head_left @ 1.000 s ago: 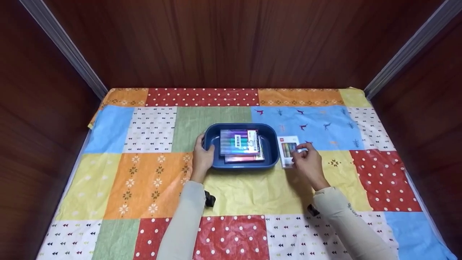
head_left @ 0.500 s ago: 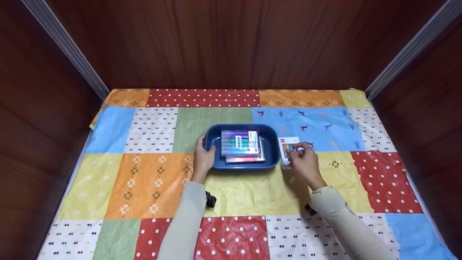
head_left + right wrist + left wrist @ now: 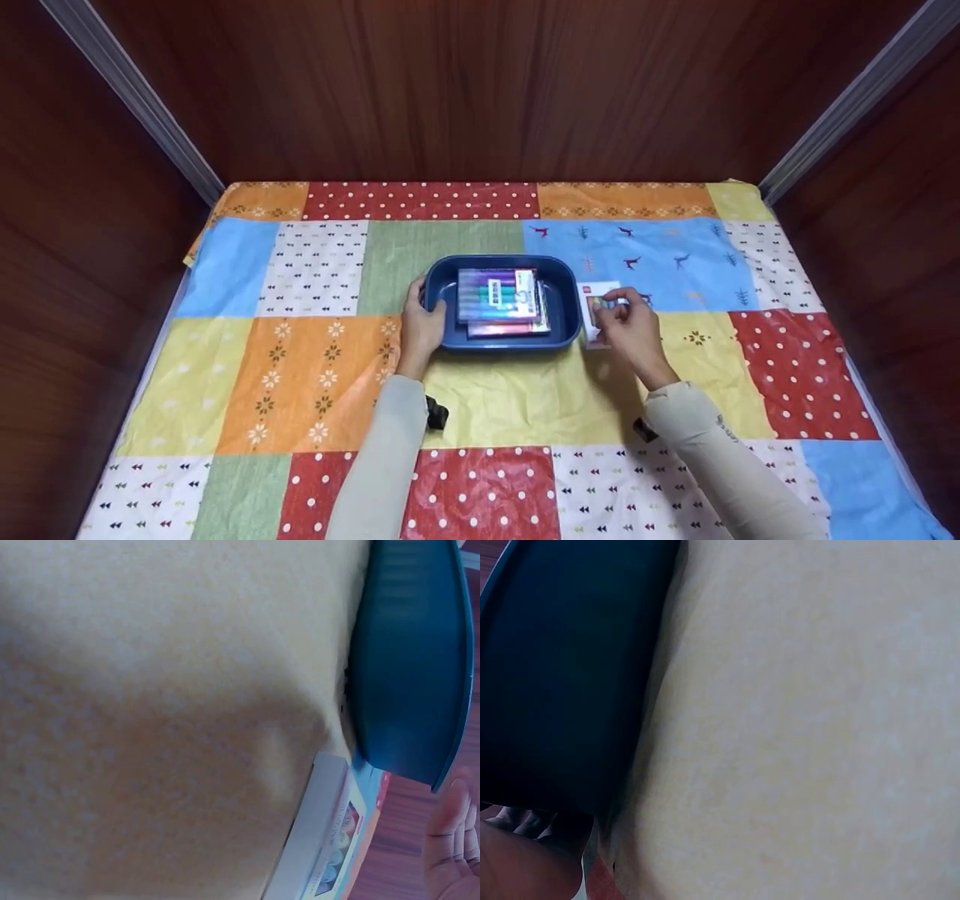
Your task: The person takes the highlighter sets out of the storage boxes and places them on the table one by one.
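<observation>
A dark blue plastic tub point(image 3: 504, 347) stands on the patchwork cloth. My left hand point(image 3: 422, 330) grips its left end, thumb over the rim and fingers outside the wall; the left wrist view shows only part of that hand point(image 3: 529, 862). Inside the tub lies a clear pack of coloured pens point(image 3: 497, 295) on top of another pack point(image 3: 506, 329). Right of the tub lies a white box point(image 3: 592, 341) with a window showing coloured contents. My right hand point(image 3: 632, 334) hovers over it with loosely bent fingers, partly covering it. The right wrist view shows this hand point(image 3: 454, 847) apart from the box.
The patchwork cloth point(image 3: 487, 401) covers the table. Dark wood-patterned panels point(image 3: 487, 90) rise behind it and at both sides, with grey metal strips at the corners. In the right wrist view the box point(image 3: 319, 825) lies close to the tub's end wall point(image 3: 409, 667).
My right hand has shifted slightly left over the white box and covers more of its window. The left hand and the tub hold their places.
</observation>
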Available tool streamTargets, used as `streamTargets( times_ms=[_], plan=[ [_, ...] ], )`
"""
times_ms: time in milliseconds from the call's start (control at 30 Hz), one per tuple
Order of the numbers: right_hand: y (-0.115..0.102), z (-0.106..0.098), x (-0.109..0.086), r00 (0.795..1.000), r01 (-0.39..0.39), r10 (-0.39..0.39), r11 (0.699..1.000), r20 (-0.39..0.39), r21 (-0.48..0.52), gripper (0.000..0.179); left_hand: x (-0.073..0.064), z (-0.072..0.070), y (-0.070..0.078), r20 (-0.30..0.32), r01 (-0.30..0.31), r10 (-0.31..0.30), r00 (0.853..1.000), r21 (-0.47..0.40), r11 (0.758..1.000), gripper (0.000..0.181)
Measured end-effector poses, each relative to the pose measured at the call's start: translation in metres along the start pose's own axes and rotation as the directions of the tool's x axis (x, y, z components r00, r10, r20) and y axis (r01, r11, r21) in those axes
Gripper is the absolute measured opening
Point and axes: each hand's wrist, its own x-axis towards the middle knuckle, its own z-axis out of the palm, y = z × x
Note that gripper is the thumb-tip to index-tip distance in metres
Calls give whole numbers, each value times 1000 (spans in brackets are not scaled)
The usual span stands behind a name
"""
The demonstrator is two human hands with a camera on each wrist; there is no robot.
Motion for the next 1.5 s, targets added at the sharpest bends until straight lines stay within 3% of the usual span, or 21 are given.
streamTargets(
  times_ms=[233,433,667,1033,1267,1500],
  plan=[
    [-4,2,0,1000,18,-19,1000,17,18,28,-1,0,-1,-6,9,-9,1000,12,1000,51],
    [-6,4,2,998,65,-65,997,-1,35,27,-1,0,1,-3,-11,11,1000,-31,999,50],
    [-7,7,0,998,56,-56,998,5,28,21,-2,-1,3,0,8,-8,1000,-14,1000,51],
    [-9,11,0,998,65,-65,998,2,13,19,-1,-1,2,2,-8,8,1000,-24,1000,52],
    [-11,14,0,999,44,-45,996,8,73,21,0,0,2,-4,-14,14,1000,-14,1000,52],
    [-13,18,2,997,73,-75,995,25,75,24,0,0,2,-2,9,-9,1000,-5,1000,50]
  ],
)
